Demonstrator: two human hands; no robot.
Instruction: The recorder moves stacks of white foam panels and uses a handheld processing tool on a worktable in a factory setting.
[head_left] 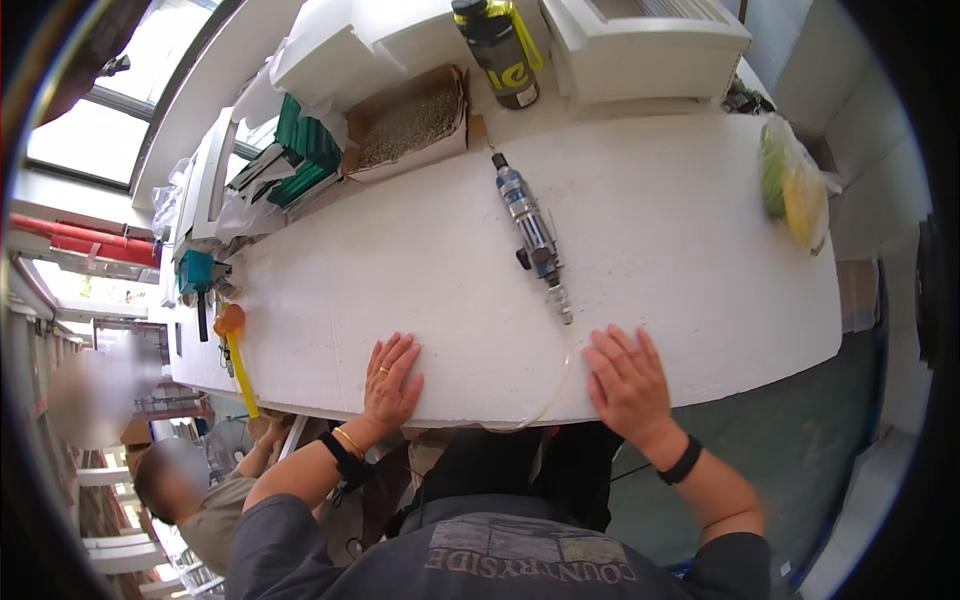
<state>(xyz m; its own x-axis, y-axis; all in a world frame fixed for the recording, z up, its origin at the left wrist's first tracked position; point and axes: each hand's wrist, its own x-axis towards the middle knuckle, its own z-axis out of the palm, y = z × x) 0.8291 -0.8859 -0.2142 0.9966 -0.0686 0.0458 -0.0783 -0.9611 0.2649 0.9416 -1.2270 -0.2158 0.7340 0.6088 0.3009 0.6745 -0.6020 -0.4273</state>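
My left hand (393, 382) lies flat near the front edge of the white table (400, 270), fingers together and stretched out, a ring on one finger. To the right, my right hand (628, 385) rests on the tabletop with its fingers extended. Neither hand holds anything. Beyond and between them lies a blue and silver pneumatic screwdriver (528, 222), its bit pointing to the far side. From its near end a clear air hose (568, 375) curves down past my right hand and over the front edge.
At the back stand an open cardboard box of small metal parts (405, 130), a dark bottle (500, 60) and a white housing (650, 55). Green boxes (300, 155) are at left, with a yellow-handled mallet (235, 345). A plastic bag (795, 190) sits right. A co-worker (215, 510) is at lower left.
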